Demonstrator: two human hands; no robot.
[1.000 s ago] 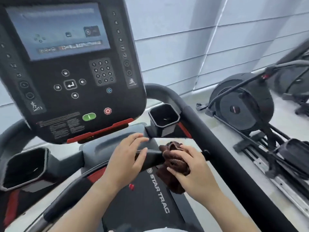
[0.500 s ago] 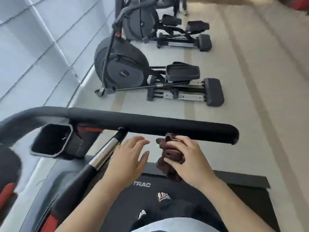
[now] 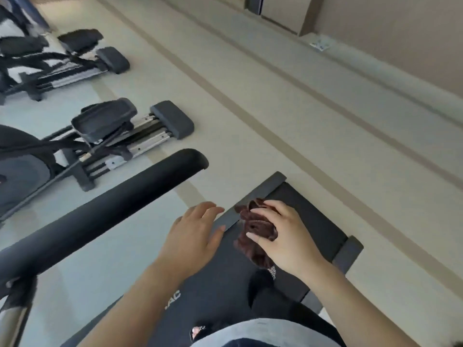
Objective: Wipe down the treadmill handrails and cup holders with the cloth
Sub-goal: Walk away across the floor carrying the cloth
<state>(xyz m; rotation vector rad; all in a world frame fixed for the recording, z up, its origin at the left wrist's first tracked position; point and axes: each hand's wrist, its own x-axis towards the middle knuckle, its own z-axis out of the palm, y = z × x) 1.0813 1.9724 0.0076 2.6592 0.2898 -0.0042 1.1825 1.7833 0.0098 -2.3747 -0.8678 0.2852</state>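
Note:
A bunched dark brown cloth [image 3: 255,231] is held in my right hand [image 3: 285,236], above the black treadmill belt [image 3: 310,226]. My left hand [image 3: 193,236] hovers beside it with fingers spread, holding nothing and apart from the rail. The black padded side handrail [image 3: 110,209] runs from the lower left up to its rounded end near the middle of the view. Both hands are to the right of the handrail, not touching it. The console and cup holders are out of view.
Two elliptical machines [image 3: 105,128] stand on the pale floor at the left. A silver bar end [image 3: 12,324] shows at the bottom left. The treadmill's rear end caps [image 3: 348,251] and a beige wall [image 3: 388,41] lie to the right.
The view has swung right and back, away from the console and cup holder to the treadmill's rear. Both hands came off the front bar, the right still holding the cloth.

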